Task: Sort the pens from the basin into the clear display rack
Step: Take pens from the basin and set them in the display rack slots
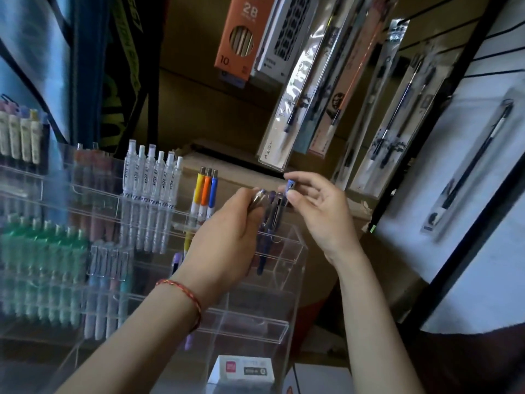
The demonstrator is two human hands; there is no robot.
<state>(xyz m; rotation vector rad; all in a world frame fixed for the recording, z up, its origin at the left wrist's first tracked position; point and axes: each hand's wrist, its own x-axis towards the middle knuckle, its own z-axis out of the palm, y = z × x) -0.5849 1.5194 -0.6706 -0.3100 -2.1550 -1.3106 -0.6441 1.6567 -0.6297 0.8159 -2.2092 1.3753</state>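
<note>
right hand (321, 214) grip pinched on top of the blue-capped pen (290, 184), roughly upright, just right of the dark pen bundle (270, 214) clamped in left hand (227, 237); open slots of clear acrylic rack (299, 251) below them.
</note>
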